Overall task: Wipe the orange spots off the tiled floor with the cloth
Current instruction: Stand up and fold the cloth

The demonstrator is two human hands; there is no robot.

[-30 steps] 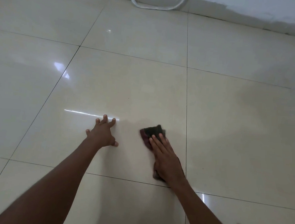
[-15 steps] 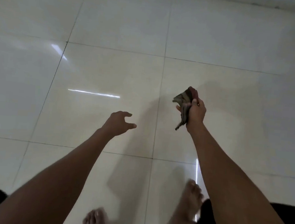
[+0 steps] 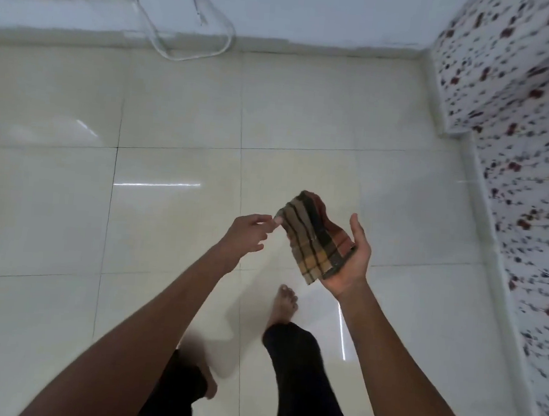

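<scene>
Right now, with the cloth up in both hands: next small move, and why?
Probably fold the cloth over to a fresh face before going back down. The left hand pinches its edge, it lies on the upturned right hand, well off the floor, and no orange spots show on the tiles in view.

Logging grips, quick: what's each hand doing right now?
Left hand: pinches the brown plaid cloth by a corner.
Right hand: open, palm up, carrying the cloth.
</scene>
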